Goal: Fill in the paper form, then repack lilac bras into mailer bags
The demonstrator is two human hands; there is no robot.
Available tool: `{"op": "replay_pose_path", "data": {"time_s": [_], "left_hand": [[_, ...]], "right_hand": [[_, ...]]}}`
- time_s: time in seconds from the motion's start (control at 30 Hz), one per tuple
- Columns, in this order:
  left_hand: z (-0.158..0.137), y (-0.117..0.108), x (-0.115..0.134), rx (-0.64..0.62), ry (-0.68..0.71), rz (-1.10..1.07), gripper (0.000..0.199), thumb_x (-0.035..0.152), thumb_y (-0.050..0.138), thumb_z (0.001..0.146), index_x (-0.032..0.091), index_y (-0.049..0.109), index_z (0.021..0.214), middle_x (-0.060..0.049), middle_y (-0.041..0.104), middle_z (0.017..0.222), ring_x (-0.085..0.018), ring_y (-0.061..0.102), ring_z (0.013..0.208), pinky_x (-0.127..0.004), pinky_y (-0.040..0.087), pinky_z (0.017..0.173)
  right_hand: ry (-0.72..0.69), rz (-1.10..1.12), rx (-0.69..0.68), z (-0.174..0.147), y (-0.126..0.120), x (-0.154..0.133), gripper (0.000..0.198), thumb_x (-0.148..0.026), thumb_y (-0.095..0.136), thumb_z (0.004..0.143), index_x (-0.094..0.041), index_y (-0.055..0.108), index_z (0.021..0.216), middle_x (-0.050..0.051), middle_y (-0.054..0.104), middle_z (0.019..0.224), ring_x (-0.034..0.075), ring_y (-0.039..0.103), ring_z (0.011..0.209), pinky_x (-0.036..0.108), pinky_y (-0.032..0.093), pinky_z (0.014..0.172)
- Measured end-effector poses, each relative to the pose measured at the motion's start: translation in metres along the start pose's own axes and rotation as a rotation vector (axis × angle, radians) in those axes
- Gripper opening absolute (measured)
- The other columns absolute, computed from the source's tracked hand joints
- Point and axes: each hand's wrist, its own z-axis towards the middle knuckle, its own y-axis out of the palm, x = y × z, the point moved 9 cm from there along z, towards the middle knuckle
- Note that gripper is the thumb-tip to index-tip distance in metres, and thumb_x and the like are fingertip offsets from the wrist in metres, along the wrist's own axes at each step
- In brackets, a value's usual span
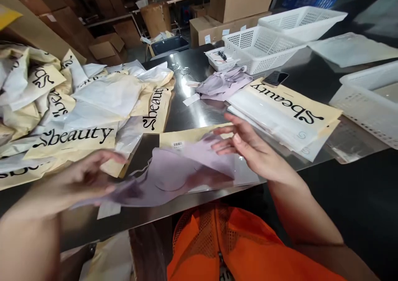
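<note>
A lavender bra is spread near the table's front edge, over a clear plastic bag with a cream top strip and a barcode label. My left hand, blurred by motion, has the bra's left end between its thumb and the fingers below, with the index finger held apart. A white tag shows under that end. My right hand is over the bra's right end, its fingers spread and slightly curled, gripping nothing that I can see. Whether its fingertips touch the fabric is unclear.
Packed bags marked "beauty" are heaped at left. Another lavender garment lies farther back, beside a bag stack with a phone at its edge. White baskets stand behind; a white bin is at right.
</note>
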Motion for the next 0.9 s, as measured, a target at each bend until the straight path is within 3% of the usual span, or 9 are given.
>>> {"op": "replay_pose_path", "data": {"time_s": [0.07, 0.17, 0.37, 0.47, 0.57, 0.67, 0.77, 0.83, 0.9], "left_hand": [[0.014, 0.029, 0.051, -0.152, 0.188, -0.059, 0.068, 0.028, 0.084, 0.052, 0.021, 0.064, 0.117, -0.002, 0.071, 0.087, -0.012, 0.056, 0.048, -0.028, 0.051, 0.045], [0.035, 0.033, 0.082, -0.061, 0.358, -0.162, 0.070, 0.038, 0.077, 0.061, 0.022, 0.057, 0.126, -0.008, 0.058, 0.132, -0.015, 0.068, 0.068, -0.033, 0.056, 0.066], [0.045, 0.024, 0.007, 0.203, 0.216, -0.066, 0.066, 0.063, 0.071, 0.067, 0.021, 0.056, 0.116, -0.007, 0.058, 0.134, -0.020, 0.071, 0.074, -0.038, 0.053, 0.082], [0.014, 0.051, -0.011, 0.327, 0.350, 0.216, 0.042, 0.055, 0.064, 0.079, 0.026, 0.061, 0.109, -0.004, 0.067, 0.118, -0.024, 0.070, 0.087, -0.036, 0.054, 0.075], [-0.018, 0.117, -0.008, 0.299, 0.636, 0.513, 0.023, 0.040, 0.059, 0.086, 0.028, 0.064, 0.105, -0.005, 0.070, 0.111, -0.026, 0.066, 0.105, -0.039, 0.053, 0.089], [-0.020, 0.185, -0.011, 0.194, 0.768, 0.689, 0.046, 0.038, 0.060, 0.085, 0.023, 0.056, 0.129, -0.014, 0.053, 0.142, -0.033, 0.042, 0.137, -0.049, 0.038, 0.110], [0.004, 0.222, -0.010, 0.196, 0.773, 0.733, 0.077, 0.047, 0.066, 0.078, 0.015, 0.042, 0.144, -0.021, 0.023, 0.159, -0.041, 0.010, 0.148, -0.062, 0.023, 0.115], [0.024, 0.234, -0.009, 0.209, 0.729, 0.717, 0.095, 0.056, 0.072, 0.069, 0.013, 0.037, 0.147, -0.024, 0.018, 0.159, -0.044, 0.006, 0.148, -0.066, 0.018, 0.115], [0.044, 0.243, -0.011, 0.192, 0.657, 0.695, 0.113, 0.063, 0.077, 0.058, 0.011, 0.034, 0.149, -0.028, 0.021, 0.157, -0.047, 0.011, 0.146, -0.067, 0.015, 0.116]], "right_hand": [[-0.125, -0.037, 0.145, 0.001, -0.008, -0.020, 0.056, -0.056, 0.055, 0.091, -0.032, 0.037, 0.138, 0.005, 0.056, 0.123, 0.017, 0.067, 0.094, 0.039, 0.058, 0.085], [-0.199, -0.096, 0.441, -0.023, -0.059, -0.022, 0.050, -0.050, 0.064, 0.088, -0.033, 0.041, 0.130, 0.003, 0.055, 0.120, 0.018, 0.067, 0.094, 0.041, 0.056, 0.088], [0.062, -0.237, 0.656, -0.081, -0.120, 0.046, 0.039, -0.047, 0.069, 0.083, -0.029, 0.053, 0.114, 0.004, 0.060, 0.104, 0.020, 0.066, 0.083, 0.040, 0.056, 0.076], [0.035, -0.532, 0.526, -0.080, -0.086, 0.053, 0.041, -0.044, 0.067, 0.084, -0.026, 0.054, 0.118, 0.008, 0.061, 0.112, 0.023, 0.064, 0.093, 0.044, 0.054, 0.084], [-0.111, -0.872, 0.063, -0.058, -0.011, 0.055, 0.054, -0.035, 0.067, 0.082, -0.024, 0.050, 0.132, 0.013, 0.053, 0.134, 0.031, 0.051, 0.124, 0.052, 0.045, 0.102], [-0.110, -1.068, -0.351, -0.047, 0.038, 0.073, 0.072, -0.025, 0.067, 0.076, -0.028, 0.042, 0.143, 0.013, 0.027, 0.157, 0.040, 0.021, 0.144, 0.065, 0.028, 0.109], [0.169, -1.083, -0.261, -0.037, 0.014, 0.093, 0.094, -0.037, 0.072, 0.071, -0.022, 0.026, 0.151, 0.020, 0.022, 0.156, 0.043, 0.032, 0.139, 0.062, 0.038, 0.102], [0.321, -0.926, -0.059, -0.040, -0.014, 0.103, 0.098, -0.053, 0.067, 0.075, -0.013, 0.019, 0.151, 0.025, 0.043, 0.139, 0.038, 0.052, 0.120, 0.054, 0.045, 0.095], [0.356, -0.754, 0.034, -0.045, -0.025, 0.112, 0.084, -0.056, 0.054, 0.085, -0.011, 0.021, 0.147, 0.016, 0.062, 0.105, 0.031, 0.063, 0.092, 0.047, 0.049, 0.084]]}}
